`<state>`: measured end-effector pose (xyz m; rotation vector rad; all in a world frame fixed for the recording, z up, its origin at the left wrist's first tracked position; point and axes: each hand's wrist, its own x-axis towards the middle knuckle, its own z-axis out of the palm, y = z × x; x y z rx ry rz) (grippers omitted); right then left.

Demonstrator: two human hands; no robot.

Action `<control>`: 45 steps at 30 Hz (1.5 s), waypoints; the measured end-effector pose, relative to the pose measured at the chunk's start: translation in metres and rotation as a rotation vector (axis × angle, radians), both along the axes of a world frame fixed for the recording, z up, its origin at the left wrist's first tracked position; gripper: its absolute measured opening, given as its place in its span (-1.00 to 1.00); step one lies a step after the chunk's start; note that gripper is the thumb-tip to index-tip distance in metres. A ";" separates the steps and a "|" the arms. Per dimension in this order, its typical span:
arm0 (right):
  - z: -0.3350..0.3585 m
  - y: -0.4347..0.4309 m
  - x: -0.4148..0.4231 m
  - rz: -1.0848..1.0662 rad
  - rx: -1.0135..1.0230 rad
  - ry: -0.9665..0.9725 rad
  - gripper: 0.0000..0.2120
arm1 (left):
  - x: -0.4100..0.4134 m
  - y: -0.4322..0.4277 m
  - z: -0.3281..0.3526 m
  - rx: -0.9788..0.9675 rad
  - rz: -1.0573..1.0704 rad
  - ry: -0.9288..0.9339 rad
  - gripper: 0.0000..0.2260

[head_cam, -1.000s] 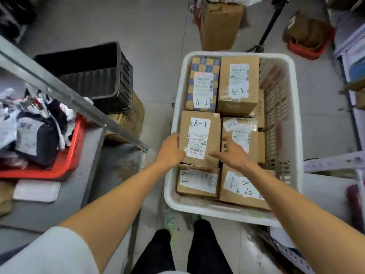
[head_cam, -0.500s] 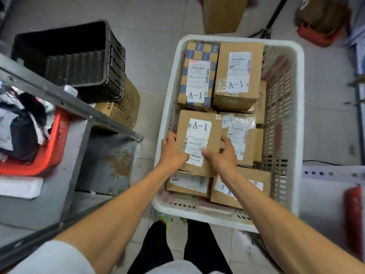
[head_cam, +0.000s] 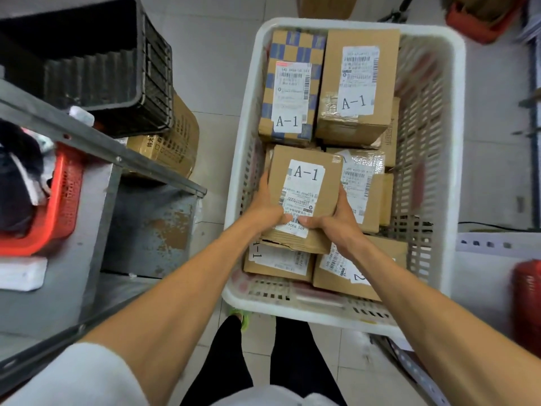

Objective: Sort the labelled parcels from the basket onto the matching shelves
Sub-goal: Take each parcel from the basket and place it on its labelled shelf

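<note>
A white plastic basket [head_cam: 450, 118] on the floor holds several cardboard parcels. Both hands grip a brown parcel labelled A-1 [head_cam: 304, 183] in the basket's middle. My left hand [head_cam: 265, 208] wraps its left side with the thumb on top. My right hand [head_cam: 333, 221] clasps its right side, thumb on the label. Behind it lie a checkered A-1 parcel [head_cam: 292, 83] and a brown A-1 parcel [head_cam: 357, 83]. Partly hidden boxes sit below my wrists, one [head_cam: 278, 260] marked with a 1, another [head_cam: 354, 273] showing a 2.
A grey metal shelf unit [head_cam: 96, 218] stands at the left with a red basket [head_cam: 63, 194] on it. A black crate [head_cam: 96, 63] rests on a cardboard box [head_cam: 172, 148] beyond the shelf. A white shelf edge [head_cam: 494, 244] and a red object [head_cam: 528, 300] are at the right.
Both hands came onto the middle A-1 parcel and closed round its sides. The parcel now sits slightly raised and tilted. The view moved closer to the basket.
</note>
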<state>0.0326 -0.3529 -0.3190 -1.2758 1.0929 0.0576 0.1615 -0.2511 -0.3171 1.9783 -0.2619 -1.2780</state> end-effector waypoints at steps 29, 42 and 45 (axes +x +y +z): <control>0.283 0.121 -0.117 -0.308 -0.646 -0.328 0.16 | -0.053 0.072 0.279 -0.701 -0.514 -0.130 0.05; 0.298 0.263 -0.266 -0.393 -0.725 -0.332 0.08 | -0.192 0.198 0.298 -0.739 -0.592 -0.181 0.04; 0.291 0.297 -0.313 -0.474 -0.691 -0.277 0.11 | -0.235 0.219 0.294 -0.733 -0.672 -0.162 0.03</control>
